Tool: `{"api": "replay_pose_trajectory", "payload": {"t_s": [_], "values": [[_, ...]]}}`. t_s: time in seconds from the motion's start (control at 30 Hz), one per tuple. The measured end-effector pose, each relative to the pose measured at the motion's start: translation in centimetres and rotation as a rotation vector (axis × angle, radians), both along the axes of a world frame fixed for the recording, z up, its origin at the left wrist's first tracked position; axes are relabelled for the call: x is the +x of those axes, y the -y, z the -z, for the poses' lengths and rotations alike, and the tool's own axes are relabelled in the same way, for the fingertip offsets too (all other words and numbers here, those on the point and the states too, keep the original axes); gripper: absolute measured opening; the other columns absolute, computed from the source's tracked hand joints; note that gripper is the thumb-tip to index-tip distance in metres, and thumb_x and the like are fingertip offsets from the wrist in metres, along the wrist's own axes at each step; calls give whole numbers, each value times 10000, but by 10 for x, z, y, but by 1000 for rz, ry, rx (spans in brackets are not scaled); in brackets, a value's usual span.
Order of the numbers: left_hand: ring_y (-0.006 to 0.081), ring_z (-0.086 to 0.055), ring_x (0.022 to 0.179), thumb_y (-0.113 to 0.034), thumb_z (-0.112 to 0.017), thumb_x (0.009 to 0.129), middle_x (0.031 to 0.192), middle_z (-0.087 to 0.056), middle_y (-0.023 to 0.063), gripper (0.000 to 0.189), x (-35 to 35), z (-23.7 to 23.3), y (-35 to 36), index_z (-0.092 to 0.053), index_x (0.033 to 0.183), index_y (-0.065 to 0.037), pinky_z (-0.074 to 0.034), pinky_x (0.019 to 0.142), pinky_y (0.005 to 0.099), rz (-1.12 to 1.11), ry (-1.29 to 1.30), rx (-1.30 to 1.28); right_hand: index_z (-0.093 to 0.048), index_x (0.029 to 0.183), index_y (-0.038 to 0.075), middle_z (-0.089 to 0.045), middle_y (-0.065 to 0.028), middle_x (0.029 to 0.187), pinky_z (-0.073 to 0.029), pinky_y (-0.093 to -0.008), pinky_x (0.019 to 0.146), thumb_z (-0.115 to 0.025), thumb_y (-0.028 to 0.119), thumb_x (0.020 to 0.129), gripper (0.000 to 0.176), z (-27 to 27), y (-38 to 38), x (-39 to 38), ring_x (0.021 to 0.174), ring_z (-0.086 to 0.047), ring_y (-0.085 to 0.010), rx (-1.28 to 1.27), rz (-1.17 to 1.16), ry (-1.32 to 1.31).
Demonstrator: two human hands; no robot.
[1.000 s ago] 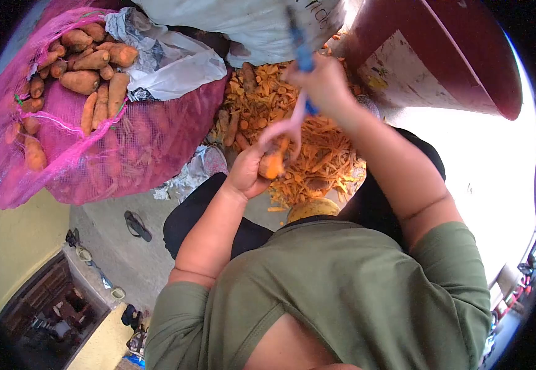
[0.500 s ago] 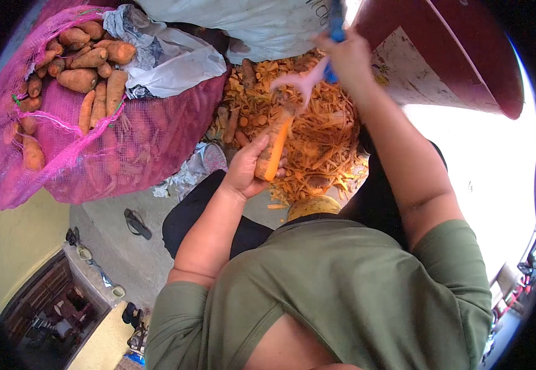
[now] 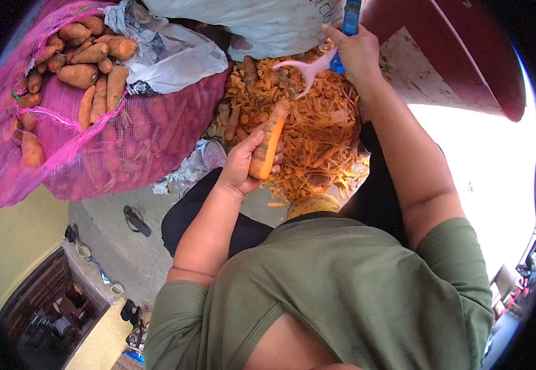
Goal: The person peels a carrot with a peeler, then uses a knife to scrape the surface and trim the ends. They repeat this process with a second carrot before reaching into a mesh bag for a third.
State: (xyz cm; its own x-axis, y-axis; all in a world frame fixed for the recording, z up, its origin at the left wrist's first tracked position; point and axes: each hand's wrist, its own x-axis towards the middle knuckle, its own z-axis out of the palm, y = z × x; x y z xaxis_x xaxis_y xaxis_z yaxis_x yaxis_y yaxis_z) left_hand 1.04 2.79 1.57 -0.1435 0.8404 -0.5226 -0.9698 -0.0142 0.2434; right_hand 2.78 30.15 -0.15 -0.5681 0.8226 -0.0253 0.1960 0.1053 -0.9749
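My left hand is wrapped round the lower part of a carrot. That carrot is tilted, its far end up; one long side is bright orange and peeled, the rest brown and dirty. In my right hand is a Y-shaped peeler with a pink forked head and a blue handle. The peeler's fork is just beyond the carrot's far end, seemingly apart from it. Below both hands lies a heap of orange peelings, with a few unpeeled carrots at its far left edge.
A pink mesh sack full of carrots stands at the left, a crumpled white plastic bag on it. Beyond the peelings is a big white sack. A dark red tub leans at the right. A sandal lies on the floor.
My right hand has moved slightly away and to the right, taking the peeler off the carrot's far end. My left hand and the carrot have shifted a little left.
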Motion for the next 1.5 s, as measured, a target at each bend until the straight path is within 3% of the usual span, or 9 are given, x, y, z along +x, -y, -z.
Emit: {"api": "replay_pose_trajectory", "payload": {"t_s": [0.13, 0.33, 0.57, 0.67, 0.77, 1.0, 1.17, 1.27, 1.5], "values": [[157, -467, 691, -291, -453, 851, 823, -483, 62, 342, 0, 4, 2, -422, 1138, -108, -405, 542, 265, 10, -18, -180, -585, 801, 12, -555, -51, 697, -416, -276, 515, -690, 197, 692, 238, -26, 59, 8, 583, -493, -126, 55, -274, 151], [152, -443, 692, -288, -448, 850, 822, -454, 47, 354, -7, -4, 5, -399, 1157, -117, -399, 545, 267, 50, 13, 9, -561, 799, 3, -525, -37, 653, -398, -257, 461, -673, 159, 716, 210, -15, 10, -1, 535, -486, -111, -250, -18, 28], [151, -439, 704, -311, -444, 851, 829, -458, 41, 367, -4, -6, 4, -399, 1161, -121, -394, 540, 261, 26, -39, 46, -569, 851, 8, -552, -48, 685, -409, -267, 472, -675, 163, 712, 233, 11, -7, -3, 586, -511, -115, 28, -25, 88], [149, -459, 700, -327, -442, 855, 847, -485, 45, 363, -6, 0, 5, -415, 1154, -122, -408, 549, 262, 4, -13, -3, -571, 817, 11, -545, -48, 662, -406, -271, 457, -667, 171, 719, 211, -36, 31, -2, 556, -509, -118, -303, -82, 122], [148, -496, 697, -332, -439, 860, 865, -509, 52, 369, -4, -1, 0, -417, 1165, -125, -433, 563, 273, -21, -112, -180, -584, 750, 30, -544, -31, 640, -407, -260, 548, -691, 213, 695, 220, -57, 88, 11, 592, -477, -99, -266, -513, 271], [150, -530, 698, -281, -448, 860, 875, -518, 56, 381, 0, 10, 5, -378, 1212, -151, -456, 568, 297, 27, -26, 12, -573, 780, 19, -551, -30, 637, -403, -258, 474, -667, 192, 717, 206, -12, 9, -6, 533, -491, -95, 55, 0, 127], [174, -554, 799, -284, -453, 855, 917, -524, 56, 362, -2, 7, 3, -414, 1172, -115, -485, 599, 331, -35, -154, -119, -571, 787, 23, -540, -26, 643, -408, -264, 517, -710, 218, 678, 263, -46, 76, 7, 602, -501, -112, -275, -321, 171], [189, -555, 865, -287, -449, 857, 937, -529, 60, 356, 4, 16, 5, -427, 1156, -96, -497, 614, 355, -11, -158, -97, -603, 766, 3, -576, -48, 640, -430, -293, 512, -738, 247, 630, 310, -34, 96, 15, 565, -505, -121, -39, -430, 54], [158, -524, 721, -305, -473, 848, 891, -503, 50, 407, 2, 12, 5, -381, 1202, -129, -468, 550, 291, -16, -28, -60, -593, 745, 9, -547, -35, 623, -392, -252, 436, -695, 194, 694, 217, -8, 19, -4, 488, -464, -100, -79, -51, 72]]}}
